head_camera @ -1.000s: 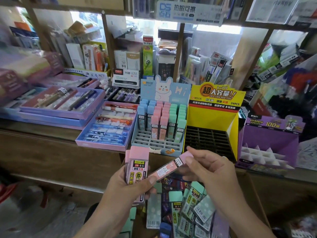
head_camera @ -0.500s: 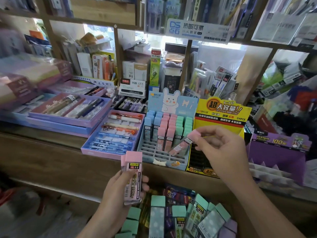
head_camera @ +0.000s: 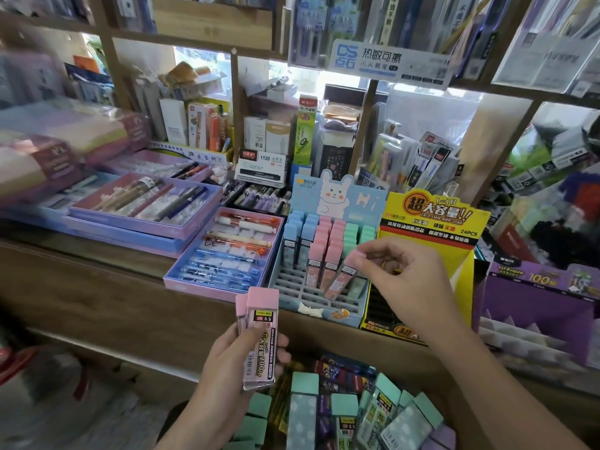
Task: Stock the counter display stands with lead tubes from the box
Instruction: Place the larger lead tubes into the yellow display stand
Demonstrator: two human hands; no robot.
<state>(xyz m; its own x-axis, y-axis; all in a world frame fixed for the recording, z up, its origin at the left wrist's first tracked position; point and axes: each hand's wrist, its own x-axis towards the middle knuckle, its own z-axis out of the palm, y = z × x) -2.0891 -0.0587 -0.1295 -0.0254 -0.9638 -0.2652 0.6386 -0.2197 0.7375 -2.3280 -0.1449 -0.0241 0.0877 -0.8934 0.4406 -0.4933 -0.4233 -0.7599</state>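
Change: the right hand (head_camera: 412, 280) has carried the slim pink tube (head_camera: 341, 277) up to the blue stand (head_camera: 292, 289) on the tabletop, at 5 o'clock.
Right fingers (head_camera: 384, 251): pinching the tube's cap.
Left hand (head_camera: 233, 362): grips the wide pink tubes (head_camera: 259, 336) at 7 o'clock.
Meaning: this tube is probably nearly slotted.

Pink tube (head_camera: 263, 319): "2B 0.5". Yellow stand (head_camera: 435, 219): "24PCS". Blue stand (head_camera: 337, 193), left of it: "Hi". Purple stand (head_camera: 539, 282), right of it: "100".

Pale pink with small white figures on the lead tube (head_camera: 341, 280) under the right fingertips (head_camera: 380, 251). Pink caps, black-and-yellow label on the tubes (head_camera: 259, 336) within the left fingers (head_camera: 283, 342). Just behind the right fingertips, light blue stand (head_camera: 367, 203) with white rabbit; beside, yellow stand (head_camera: 435, 228).
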